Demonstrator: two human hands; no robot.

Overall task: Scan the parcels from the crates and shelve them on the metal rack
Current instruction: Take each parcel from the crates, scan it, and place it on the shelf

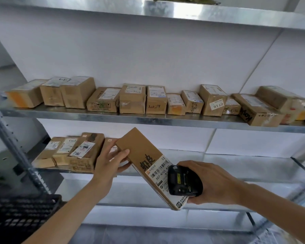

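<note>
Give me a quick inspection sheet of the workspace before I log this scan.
Surface: metal rack, several steel shelves; middle shelf lined with parcels.
Job's things: flat parcel held tilted before the lower shelf, label facing up; black scanner over the label's lower end.
Shelved parcels: a full row on the middle shelf; a short group at the lower shelf's left.
Clutter: nothing seen.
Grip: left hand holds the parcel's upper edge; right hand holds the scanner.
Cables: nothing seen.
Surroundings: black crate at lower left; white wall behind.
</note>
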